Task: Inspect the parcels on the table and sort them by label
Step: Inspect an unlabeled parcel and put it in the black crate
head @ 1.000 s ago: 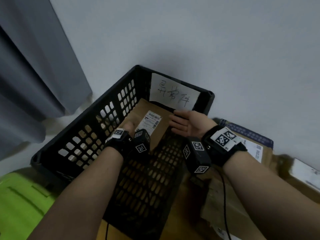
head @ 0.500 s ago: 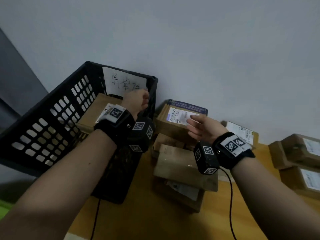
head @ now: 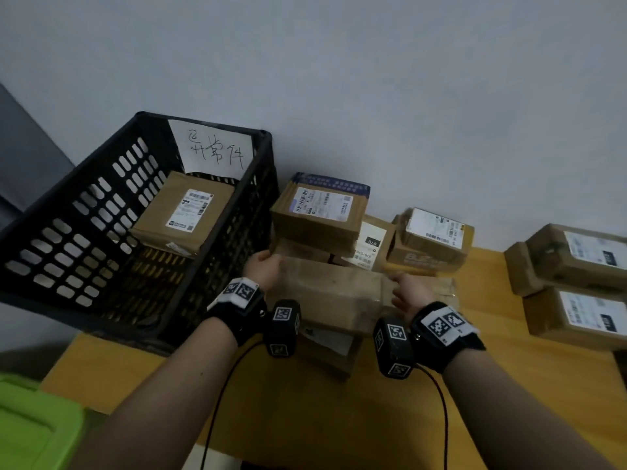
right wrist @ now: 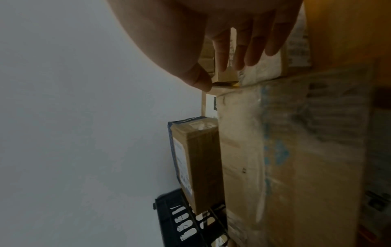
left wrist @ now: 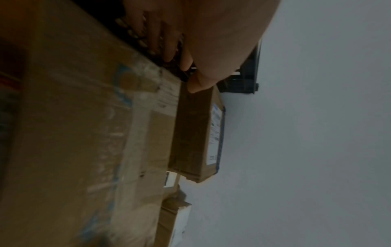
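Observation:
A long taped cardboard parcel (head: 332,293) lies on top of the pile in the middle of the table. My left hand (head: 263,266) is at its left end, fingers (left wrist: 167,41) straight between the parcel (left wrist: 74,133) and the black crate (head: 266,137), thumb at the parcel's corner. My right hand (head: 407,288) is at the right end, fingers (right wrist: 243,50) straight and spread beside the parcel (right wrist: 296,150). Neither hand grips it. A labelled brown parcel (head: 185,212) lies inside the crate under a handwritten paper sign (head: 217,150).
A blue-taped labelled parcel (head: 319,212) sits just behind the long one, with more labelled parcels (head: 434,235) against the wall. Two stacked parcels (head: 576,259) stand at the right on the wooden table (head: 339,418). A green bin (head: 34,425) is at lower left.
Both hands left the crate, where the labelled parcel stays, and moved right and down to the two ends of the long parcel. The view swung from the crate to the pile.

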